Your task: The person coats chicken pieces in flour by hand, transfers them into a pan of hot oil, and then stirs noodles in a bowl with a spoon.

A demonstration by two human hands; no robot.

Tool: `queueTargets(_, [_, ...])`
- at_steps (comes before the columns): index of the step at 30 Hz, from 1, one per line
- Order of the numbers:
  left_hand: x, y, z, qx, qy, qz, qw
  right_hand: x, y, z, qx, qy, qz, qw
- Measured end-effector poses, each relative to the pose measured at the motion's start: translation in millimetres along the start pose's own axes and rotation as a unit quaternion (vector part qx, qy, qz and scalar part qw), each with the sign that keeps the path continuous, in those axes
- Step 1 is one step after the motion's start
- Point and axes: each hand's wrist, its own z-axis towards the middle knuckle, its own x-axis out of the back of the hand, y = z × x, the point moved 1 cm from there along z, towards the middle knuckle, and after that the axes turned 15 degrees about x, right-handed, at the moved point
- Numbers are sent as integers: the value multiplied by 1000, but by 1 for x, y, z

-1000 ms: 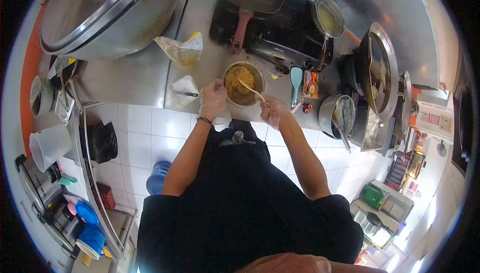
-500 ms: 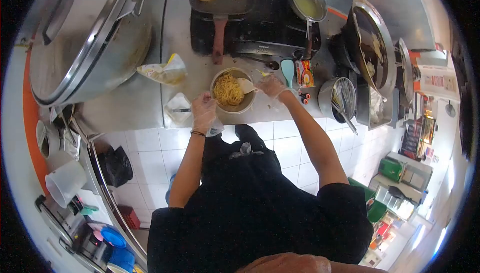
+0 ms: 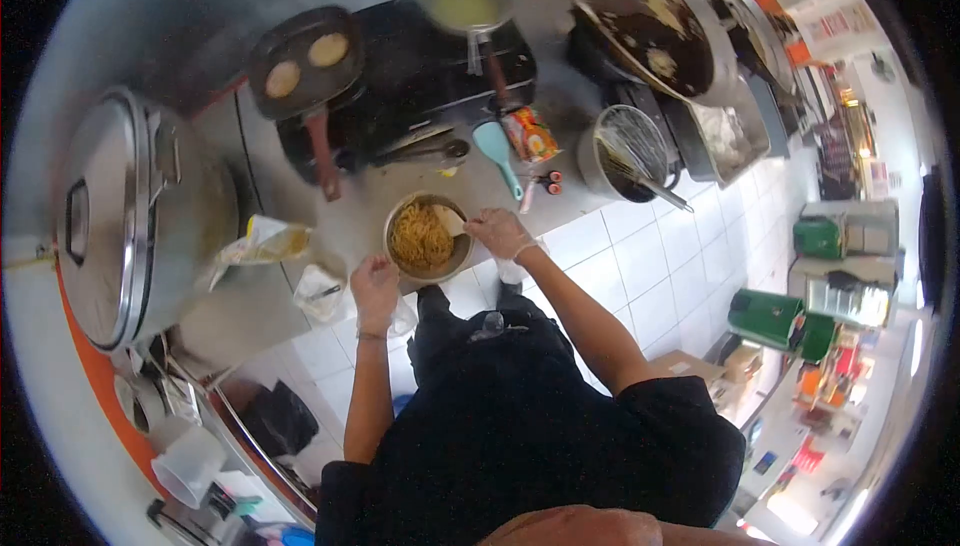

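Note:
A metal bowl [image 3: 462,264] of brown noodles [image 3: 420,238] stands near the counter's front edge. A pale spatula [image 3: 451,220] rests in it, its blade against the noodles. My right hand [image 3: 500,233], in a clear plastic glove, is closed round the spatula's handle end at the bowl's right rim. My left hand [image 3: 375,291], also gloved, is just outside the left rim with its fingers curled together; what they pinch, if anything, is too small to tell. A white wrapper [image 3: 318,292] lies to its left.
Behind the bowl are a square pan [image 3: 305,58] with two round patties, a dark stove [image 3: 400,56] and a strainer [image 3: 466,1]. A turquoise spatula [image 3: 496,151], red packet [image 3: 530,134] and whisk pot [image 3: 630,151] lie right. Left are a yellow-white bag [image 3: 275,239] and large pot [image 3: 185,216].
The view has turned and shifted, so the counter appears tilted. My right hand has come in from beyond the bowl's right side to the spatula. My left hand is slightly lower beside the rim.

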Motion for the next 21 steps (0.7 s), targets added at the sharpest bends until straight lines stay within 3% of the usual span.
queueTargets(4, [-47, 53, -36, -20, -53, 41, 998, 15, 2, -82, -173, 47, 131, 975])
queueTargets(6, [-90, 45, -44, -5, -103, 43, 994, 11, 9, -142, -111, 66, 7, 992])
queueTargets(8, [-137, 76, -66, -38, -104, 181, 977, 8, 16, -206, -160, 128, 36, 978])
queueTargets(10, [-207, 85, -93, -33, -149, 148, 977, 15, 26, -278, -238, 127, -6, 963])
queueTargets(13, [-327, 113, -138, -11, -242, 124, 962, 91, 31, -394, -406, 150, 138, 891])
queueTargets(19, [-541, 149, -232, -29, -321, 137, 937, 140, 91, -614, -489, 223, 154, 829])
queueTargets(21, [-604, 192, -265, -42, -337, 167, 926, 144, 125, -676, -530, 240, 237, 778])
